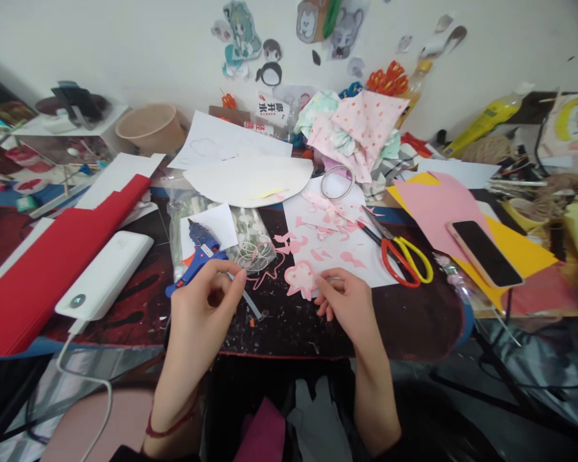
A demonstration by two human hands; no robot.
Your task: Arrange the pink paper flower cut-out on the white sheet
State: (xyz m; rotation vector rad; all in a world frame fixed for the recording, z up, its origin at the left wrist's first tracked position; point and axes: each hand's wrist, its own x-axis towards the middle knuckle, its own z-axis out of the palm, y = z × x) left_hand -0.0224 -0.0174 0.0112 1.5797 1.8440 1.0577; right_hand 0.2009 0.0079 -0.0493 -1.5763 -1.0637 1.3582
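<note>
Both hands' fingers curled: left hand (207,301) pinching glue gun (197,256), right hand (344,301) touching pink cutout (301,277)

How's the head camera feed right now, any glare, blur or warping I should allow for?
Head view: even, soft light, no harsh shadows; strong wide-angle warping bends the table edges; faint sheen on the black smartphone screen; the left hand by the blue glue gun and the right hand at the pink paper cutout look sharp.

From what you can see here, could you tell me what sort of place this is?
Probably a home craft desk: a blue glue gun by the left hand, scissors, pink paper cut-outs and stickers on the wall.
</note>
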